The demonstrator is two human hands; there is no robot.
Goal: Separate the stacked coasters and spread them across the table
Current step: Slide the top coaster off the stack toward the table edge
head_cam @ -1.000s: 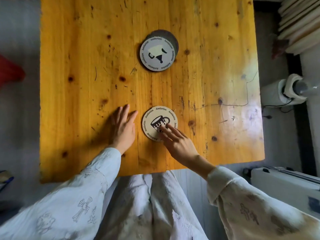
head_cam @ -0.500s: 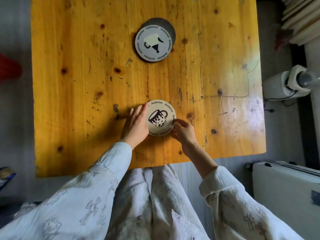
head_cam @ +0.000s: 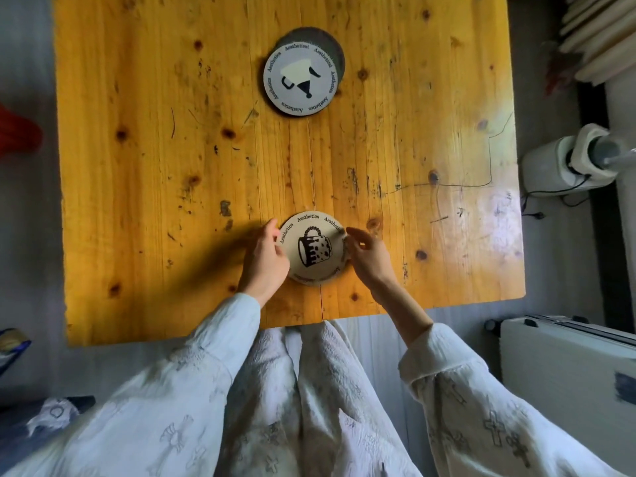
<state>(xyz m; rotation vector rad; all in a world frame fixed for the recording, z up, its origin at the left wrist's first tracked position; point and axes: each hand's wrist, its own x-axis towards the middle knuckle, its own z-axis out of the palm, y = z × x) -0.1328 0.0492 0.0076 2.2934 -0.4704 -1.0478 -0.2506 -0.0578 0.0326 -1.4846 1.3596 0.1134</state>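
Note:
A round cream coaster with a spotted mug print (head_cam: 314,248) lies near the front edge of the wooden table (head_cam: 155,166). My left hand (head_cam: 264,262) grips its left rim and my right hand (head_cam: 369,257) pinches its right rim. A blurred edge under it hints at another coaster below, but I cannot tell for sure. Farther back sits a grey coaster with a dripper print (head_cam: 299,81), resting askew on a dark coaster (head_cam: 333,46) that peeks out behind it.
A white appliance with a cord (head_cam: 571,163) stands on the floor to the right of the table. A white box (head_cam: 568,359) lies at the lower right, and a red object (head_cam: 17,132) shows at the far left.
Both hands closed in on the mug coaster: the left came from flat on the table to its left rim, the right moved from on top to its right rim. The far coasters stayed put.

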